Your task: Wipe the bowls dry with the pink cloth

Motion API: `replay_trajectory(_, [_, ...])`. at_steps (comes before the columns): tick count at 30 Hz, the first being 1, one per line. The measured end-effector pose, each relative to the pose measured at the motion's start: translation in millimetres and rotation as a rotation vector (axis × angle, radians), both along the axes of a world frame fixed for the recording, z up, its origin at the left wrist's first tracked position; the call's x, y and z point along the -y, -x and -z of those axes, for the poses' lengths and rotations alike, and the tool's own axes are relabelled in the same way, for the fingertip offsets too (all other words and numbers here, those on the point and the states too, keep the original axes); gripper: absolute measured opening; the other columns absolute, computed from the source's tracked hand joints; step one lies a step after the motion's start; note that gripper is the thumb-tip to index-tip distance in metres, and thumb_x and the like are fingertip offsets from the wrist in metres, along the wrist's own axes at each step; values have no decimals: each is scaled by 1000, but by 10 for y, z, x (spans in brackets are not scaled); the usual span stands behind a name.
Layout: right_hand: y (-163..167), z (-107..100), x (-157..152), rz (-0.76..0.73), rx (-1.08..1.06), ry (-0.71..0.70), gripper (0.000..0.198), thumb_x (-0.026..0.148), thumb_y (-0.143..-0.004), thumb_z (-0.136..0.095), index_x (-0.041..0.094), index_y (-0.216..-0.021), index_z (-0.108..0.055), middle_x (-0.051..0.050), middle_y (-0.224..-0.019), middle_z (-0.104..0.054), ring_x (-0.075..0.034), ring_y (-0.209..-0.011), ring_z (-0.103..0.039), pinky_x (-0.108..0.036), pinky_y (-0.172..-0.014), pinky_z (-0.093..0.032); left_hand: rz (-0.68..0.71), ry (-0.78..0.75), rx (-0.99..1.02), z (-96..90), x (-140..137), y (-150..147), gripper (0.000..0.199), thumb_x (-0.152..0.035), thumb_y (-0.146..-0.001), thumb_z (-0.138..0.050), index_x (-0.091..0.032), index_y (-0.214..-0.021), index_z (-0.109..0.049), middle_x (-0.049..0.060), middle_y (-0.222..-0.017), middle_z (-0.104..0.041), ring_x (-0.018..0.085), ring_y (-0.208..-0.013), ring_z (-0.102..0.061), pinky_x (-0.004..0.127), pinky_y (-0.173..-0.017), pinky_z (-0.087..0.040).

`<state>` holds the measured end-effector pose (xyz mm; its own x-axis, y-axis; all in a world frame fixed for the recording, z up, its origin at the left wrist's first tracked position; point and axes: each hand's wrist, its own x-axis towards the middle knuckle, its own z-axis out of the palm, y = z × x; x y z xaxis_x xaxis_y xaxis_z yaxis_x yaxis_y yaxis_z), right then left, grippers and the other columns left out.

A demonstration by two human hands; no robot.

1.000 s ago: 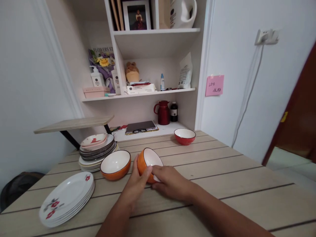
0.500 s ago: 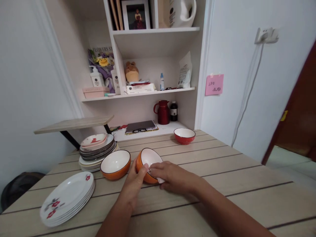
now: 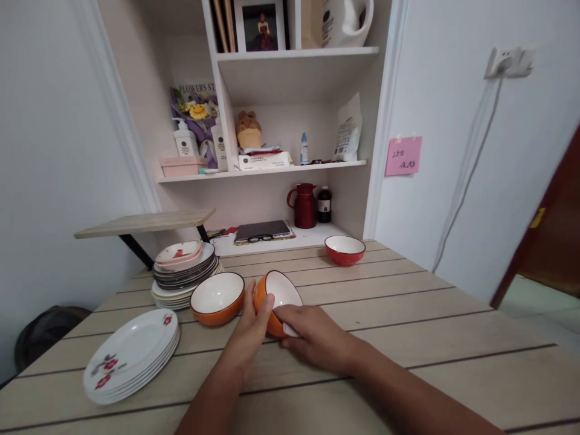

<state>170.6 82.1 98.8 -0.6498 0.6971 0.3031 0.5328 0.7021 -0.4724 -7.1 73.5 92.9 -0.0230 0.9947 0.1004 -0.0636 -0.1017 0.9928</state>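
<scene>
An orange bowl with a white inside and dark rim is tilted toward me just above or on the table; I cannot tell which. My left hand grips its left side, thumb over the rim. A small white cloth or tissue is pinched in my right hand, which presses it over the near rim, fingers inside the bowl. Most of the cloth is hidden by the fingers. Left of my hands a second orange bowl stands upright. Farther back on the right sits a red bowl.
White oval plates with red flowers are stacked at the left front. Behind them rises a pile of mixed plates and dishes, beneath a small raised wooden shelf. A red jug and dark bottle stand in the shelf unit.
The view has shifted slightly, so everything sits a little farther right. My right hand's fingers have moved along the near rim of the tilted bowl; the left hand keeps its grip.
</scene>
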Motion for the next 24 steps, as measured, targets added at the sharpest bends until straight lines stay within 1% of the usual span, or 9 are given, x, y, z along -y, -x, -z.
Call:
replay_trajectory(3, [42, -18, 26, 36, -168, 75, 20, 20, -88, -68, 25, -103, -56, -2, -105, -73, -22, -91, -66, -30, -78, -45, 53, 19, -11, -44, 42, -23, 104, -61, -84, -76, -25, -164, -20, 12, -171, -26, 29, -156, -26, 37, -124, -27])
replay_trajectory(5, [47, -27, 27, 77, -238, 109, 13, 26, -92, -66, 25, -97, -53, -1, -95, -72, -20, -82, -64, -29, -73, -45, 111, 23, 9, -63, 69, -45, 110, -59, -80, -81, -25, -165, -20, 14, -170, -28, 31, -155, -29, 38, -123, -30])
replay_trajectory(7, [35, -36, 25, 80, -236, 108, 13, 27, -92, -66, 25, -96, -54, 0, -94, -71, -20, -82, -63, -29, -73, -45, 141, 11, 43, -63, 84, -57, 106, -61, -81, -79, -25, -164, -23, 14, -167, -33, 31, -154, -32, 38, -122, -32])
replay_trajectory(10, [13, -47, 22, 57, -175, 80, 20, 22, -88, -69, 25, -104, -58, -2, -103, -74, -22, -89, -65, -31, -80, -47, 137, -30, 73, -38, 78, -48, 92, -65, -88, -70, -26, -161, -31, 13, -166, -37, 29, -153, -34, 38, -123, -30])
replay_trajectory(12, [8, -54, 23, 56, -155, 77, 22, 21, -88, -69, 24, -107, -59, -3, -105, -75, -24, -91, -67, -32, -82, -47, 137, -32, 74, -21, 63, -37, 89, -65, -88, -70, -26, -160, -34, 13, -165, -38, 29, -153, -35, 38, -123, -29])
replay_trajectory(15, [12, -74, 30, 35, -153, 85, 25, 21, -88, -70, 25, -110, -61, -4, -111, -75, -25, -98, -68, -34, -86, -48, 110, -4, 75, -10, 44, -35, 87, -57, -88, -74, -27, -159, -34, 12, -162, -43, 29, -150, -40, 38, -121, -33])
replay_trajectory(18, [6, -107, 35, -17, -136, 79, 34, 18, -87, -71, 27, -118, -62, -4, -121, -74, -25, -107, -68, -35, -93, -48, 66, 23, 107, -8, 35, -50, 81, -49, -91, -72, -26, -158, -34, 12, -155, -53, 28, -143, -49, 37, -117, -38])
replay_trajectory(20, [-22, -126, 29, -35, -115, 79, 38, 17, -86, -73, 27, -121, -62, -3, -122, -74, -24, -108, -67, -35, -94, -48, 59, 34, 127, -9, 32, -57, 75, -45, -93, -70, -25, -157, -36, 12, -152, -55, 27, -140, -52, 37, -116, -39])
replay_trajectory(24, [-152, -134, -22, -98, 25, 72, 45, 16, -81, -77, 28, -122, -63, -4, -126, -71, -26, -110, -65, -37, -95, -47, 80, 32, 166, -23, 26, -56, 65, -41, -93, -68, -26, -152, -44, 9, -150, -58, 26, -139, -54, 36, -115, -41])
